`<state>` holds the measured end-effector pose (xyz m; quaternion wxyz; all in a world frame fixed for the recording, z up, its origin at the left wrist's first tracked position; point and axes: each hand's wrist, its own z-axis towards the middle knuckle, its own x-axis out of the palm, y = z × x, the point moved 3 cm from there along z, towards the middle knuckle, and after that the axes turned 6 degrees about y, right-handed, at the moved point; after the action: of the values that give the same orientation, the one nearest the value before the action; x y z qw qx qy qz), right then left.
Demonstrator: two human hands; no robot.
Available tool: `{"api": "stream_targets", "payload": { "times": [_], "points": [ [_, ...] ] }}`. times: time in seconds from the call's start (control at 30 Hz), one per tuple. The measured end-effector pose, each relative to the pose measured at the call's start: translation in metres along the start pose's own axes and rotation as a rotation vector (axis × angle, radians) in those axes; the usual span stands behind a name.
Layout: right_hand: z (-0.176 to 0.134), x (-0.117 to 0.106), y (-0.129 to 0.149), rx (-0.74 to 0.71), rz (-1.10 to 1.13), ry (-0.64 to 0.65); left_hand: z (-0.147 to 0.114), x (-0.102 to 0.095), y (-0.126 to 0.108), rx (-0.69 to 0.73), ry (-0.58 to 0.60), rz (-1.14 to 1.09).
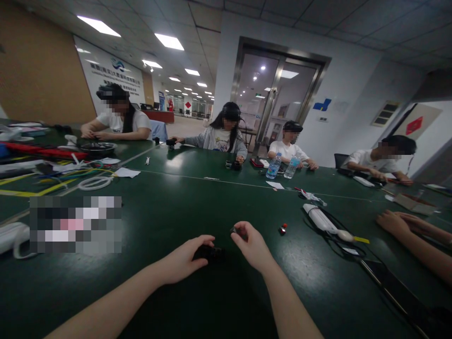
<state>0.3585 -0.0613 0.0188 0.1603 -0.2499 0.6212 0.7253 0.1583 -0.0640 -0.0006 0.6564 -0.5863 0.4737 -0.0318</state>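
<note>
My left hand rests low over the green table, its fingers and thumb closed round one end of a small black object. That object is dark against the table, and its exact kind does not show. To the right, my right hand is raised a little, pinching a tiny dark piece between thumb and fingertips. A gap separates the two hands. Beyond my right hand lies a small metallic-looking part with an orange-red top.
A white power strip with black cables lies at the right, near another person's hands. At the left are a coiled white cable and loose wires. Two water bottles stand across the table, where several people sit.
</note>
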Motion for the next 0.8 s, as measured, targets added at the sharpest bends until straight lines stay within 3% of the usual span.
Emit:
{"api": "stream_targets", "payload": {
  "times": [0.13,0.23,0.8],
  "points": [
    [0.007,-0.013,-0.019,0.083,0.049,-0.228,-0.001,-0.001,0.0,0.014,0.001,0.0],
    [0.006,-0.017,-0.023,0.149,0.038,-0.319,-0.002,-0.002,0.001,0.009,0.014,-0.001],
    [0.002,-0.018,-0.021,0.248,0.013,-0.329,-0.002,-0.003,0.002,-0.003,0.01,0.01]
  ]
}}
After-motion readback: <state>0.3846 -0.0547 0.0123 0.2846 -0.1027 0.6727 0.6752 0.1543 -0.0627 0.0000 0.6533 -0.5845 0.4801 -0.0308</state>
